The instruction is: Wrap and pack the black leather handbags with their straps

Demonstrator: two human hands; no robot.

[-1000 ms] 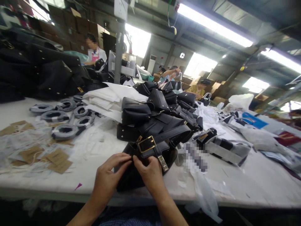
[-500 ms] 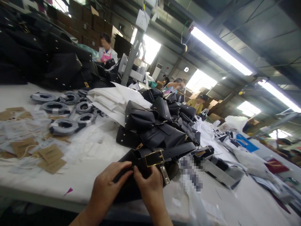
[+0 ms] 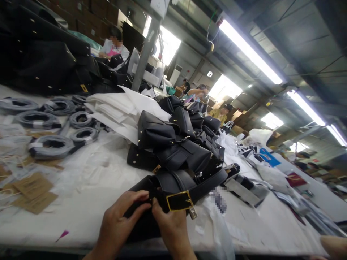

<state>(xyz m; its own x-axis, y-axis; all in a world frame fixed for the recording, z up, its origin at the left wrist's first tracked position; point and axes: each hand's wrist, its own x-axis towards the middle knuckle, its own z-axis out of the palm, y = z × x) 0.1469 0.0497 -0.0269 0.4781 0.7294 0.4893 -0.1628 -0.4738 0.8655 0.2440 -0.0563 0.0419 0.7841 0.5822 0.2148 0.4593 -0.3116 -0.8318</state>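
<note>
Head view, near edge of the table (image 3: 81, 220), about midway along it: black bag (image 3: 176, 180) lying flat, touching both hands. Left hand (image 3: 118, 222) curled closed, thumb and forefinger pinching the bag's dark edge. Right hand (image 3: 170, 229) just beside it, closed too, thumb pressing on the strap (image 3: 210, 184) right at the gold buckle (image 3: 179, 200). Lies directly ahead of the fingertips, that buckle, just to the right of the right thumb, so nearer the right hand than the left. Runs long-wise from the hands up and to the right, toward the far right corner, as does the strap. Small metal clasp (image 3: 193, 213) hanging below the buckle. Behind, toward the far edge, a pile of bags (image 3: 168, 144) and folded white cloth (image 3: 116, 110). Toward the left edge, grey coils (image 3: 51, 146) and brown card tags (image 3: 34, 191): print too small to read. No brand legible on bag or buckle
</note>
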